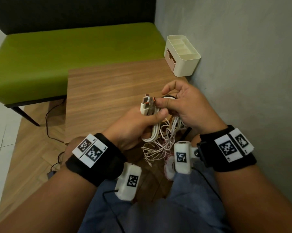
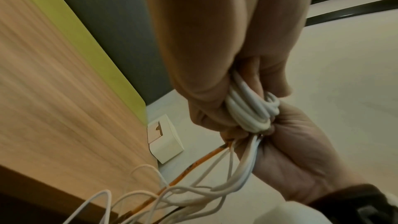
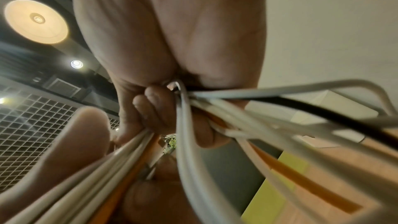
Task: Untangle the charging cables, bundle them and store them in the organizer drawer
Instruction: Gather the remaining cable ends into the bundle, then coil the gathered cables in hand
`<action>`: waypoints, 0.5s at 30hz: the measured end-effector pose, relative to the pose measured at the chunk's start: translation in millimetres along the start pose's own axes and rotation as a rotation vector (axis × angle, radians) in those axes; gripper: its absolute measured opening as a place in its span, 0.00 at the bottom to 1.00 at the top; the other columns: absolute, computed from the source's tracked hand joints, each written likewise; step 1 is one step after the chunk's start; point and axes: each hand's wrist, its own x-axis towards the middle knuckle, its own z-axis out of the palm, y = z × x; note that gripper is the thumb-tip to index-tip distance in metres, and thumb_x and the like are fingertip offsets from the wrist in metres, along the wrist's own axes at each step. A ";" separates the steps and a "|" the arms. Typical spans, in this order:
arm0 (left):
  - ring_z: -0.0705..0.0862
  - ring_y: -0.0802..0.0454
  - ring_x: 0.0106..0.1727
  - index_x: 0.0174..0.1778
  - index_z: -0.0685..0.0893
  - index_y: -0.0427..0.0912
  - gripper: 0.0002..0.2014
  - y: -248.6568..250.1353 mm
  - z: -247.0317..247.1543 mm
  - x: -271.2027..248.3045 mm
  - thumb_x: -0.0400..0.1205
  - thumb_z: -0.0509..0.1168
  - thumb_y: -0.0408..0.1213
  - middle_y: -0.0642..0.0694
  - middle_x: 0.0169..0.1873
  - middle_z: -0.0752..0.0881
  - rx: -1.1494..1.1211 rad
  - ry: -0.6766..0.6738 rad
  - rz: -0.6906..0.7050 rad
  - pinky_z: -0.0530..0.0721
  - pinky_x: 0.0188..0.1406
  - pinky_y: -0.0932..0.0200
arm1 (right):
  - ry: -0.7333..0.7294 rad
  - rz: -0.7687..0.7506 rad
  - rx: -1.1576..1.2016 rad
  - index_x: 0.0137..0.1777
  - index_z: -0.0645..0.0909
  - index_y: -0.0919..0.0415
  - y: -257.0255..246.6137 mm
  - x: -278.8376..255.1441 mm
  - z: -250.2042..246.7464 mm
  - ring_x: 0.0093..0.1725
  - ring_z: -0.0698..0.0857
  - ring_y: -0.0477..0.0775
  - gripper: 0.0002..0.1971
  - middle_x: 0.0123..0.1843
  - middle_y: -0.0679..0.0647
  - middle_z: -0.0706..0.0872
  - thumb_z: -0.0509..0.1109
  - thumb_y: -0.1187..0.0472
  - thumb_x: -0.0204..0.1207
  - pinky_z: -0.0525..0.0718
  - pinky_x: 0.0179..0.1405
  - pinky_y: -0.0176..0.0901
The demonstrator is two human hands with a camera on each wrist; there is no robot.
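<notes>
Here, the left hand [image 1: 131, 126] is gripping a bundle of white charging cables [image 1: 158, 130] above the brown wooden table [image 1: 108, 91], while the right hand [image 1: 185, 106] is pinching their plugs; loose strands are dangling tangled, ends hidden. The cream plastic organizer with a pink drawer [image 1: 182, 55] is sitting at the table's far corner.

The wooden table [image 1: 108, 91] carries a cream organizer [image 1: 182, 54] at its far right corner, against the wall.

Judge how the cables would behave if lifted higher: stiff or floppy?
Probably floppy: below the left hand the cables hang in loose loops. Likely light, since curled fingers alone hold them. The trailing strands look tangled, so they may snag.
</notes>
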 end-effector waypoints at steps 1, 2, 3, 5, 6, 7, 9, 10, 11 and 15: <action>0.76 0.63 0.18 0.47 0.79 0.38 0.03 1.1 1.6 -0.3 0.82 0.63 0.27 0.51 0.23 0.81 0.005 -0.010 -0.009 0.71 0.15 0.71 | -0.004 -0.010 0.014 0.46 0.76 0.58 -0.8 0.4 0.3 0.29 0.74 0.56 0.18 0.30 0.58 0.81 0.81 0.59 0.61 0.69 0.28 0.44; 0.78 0.63 0.19 0.49 0.80 0.37 0.06 2.1 2.8 -0.4 0.81 0.62 0.23 0.51 0.22 0.82 0.023 -0.022 -0.021 0.72 0.15 0.71 | -0.002 -0.017 0.018 0.45 0.75 0.58 -1.0 0.7 0.9 0.26 0.73 0.54 0.18 0.27 0.55 0.80 0.80 0.61 0.62 0.68 0.26 0.43; 0.78 0.62 0.19 0.50 0.80 0.37 0.08 2.3 3.2 0.0 0.81 0.63 0.21 0.50 0.22 0.83 0.045 -0.031 -0.023 0.72 0.14 0.71 | 0.004 -0.021 0.020 0.45 0.74 0.58 -0.5 1.1 1.3 0.23 0.71 0.49 0.18 0.24 0.51 0.78 0.80 0.61 0.62 0.66 0.23 0.40; 0.79 0.62 0.20 0.49 0.81 0.36 0.08 2.6 4.4 -0.6 0.80 0.63 0.20 0.50 0.23 0.84 0.076 -0.001 0.002 0.72 0.15 0.70 | 0.012 -0.018 0.026 0.45 0.73 0.58 1.7 1.4 1.6 0.21 0.69 0.45 0.18 0.23 0.49 0.77 0.79 0.60 0.62 0.65 0.21 0.39; 0.81 0.62 0.21 0.48 0.82 0.35 0.08 2.3 3.8 -0.8 0.80 0.63 0.20 0.50 0.23 0.85 0.078 0.041 0.024 0.75 0.18 0.71 | 0.011 -0.005 0.029 0.46 0.73 0.58 2.6 1.0 1.4 0.22 0.70 0.46 0.19 0.24 0.50 0.77 0.79 0.58 0.62 0.66 0.20 0.38; 0.83 0.62 0.24 0.47 0.82 0.35 0.07 2.5 3.4 -0.7 0.80 0.63 0.20 0.51 0.24 0.86 0.093 0.077 0.059 0.77 0.22 0.71 | 0.005 0.011 0.036 0.47 0.74 0.58 3.8 0.6 0.3 0.23 0.72 0.47 0.19 0.25 0.51 0.79 0.79 0.57 0.62 0.69 0.21 0.38; 0.83 0.63 0.27 0.45 0.83 0.35 0.06 3.3 1.0 -0.6 0.81 0.64 0.22 0.53 0.26 0.86 0.155 0.111 0.122 0.78 0.27 0.71 | -0.030 0.041 0.038 0.49 0.75 0.58 6.1 -1.5 -3.6 0.26 0.77 0.50 0.19 0.29 0.51 0.84 0.79 0.55 0.63 0.76 0.24 0.38; 0.83 0.63 0.28 0.46 0.83 0.36 0.06 4.0 0.3 -1.0 0.81 0.64 0.22 0.53 0.26 0.86 0.180 0.111 0.134 0.79 0.28 0.71 | -0.049 0.047 0.022 0.50 0.75 0.58 7.4 -2.5 -6.0 0.29 0.80 0.51 0.19 0.32 0.52 0.87 0.78 0.55 0.63 0.79 0.27 0.38; 0.84 0.63 0.29 0.47 0.83 0.37 0.06 5.5 -1.2 -1.5 0.81 0.64 0.23 0.53 0.26 0.86 0.190 0.114 0.130 0.79 0.29 0.71 | -0.068 0.047 0.003 0.50 0.76 0.58 8.6 -3.1 -8.3 0.32 0.83 0.52 0.19 0.36 0.53 0.88 0.78 0.54 0.63 0.82 0.30 0.39; 0.87 0.60 0.39 0.53 0.84 0.38 0.08 12.8 -14.0 -3.8 0.82 0.64 0.25 0.51 0.36 0.89 0.262 0.007 0.031 0.82 0.37 0.68 | -0.100 0.026 -0.040 0.51 0.80 0.54 13.4 -6.8 -11.5 0.40 0.86 0.53 0.14 0.42 0.51 0.90 0.77 0.56 0.66 0.87 0.42 0.47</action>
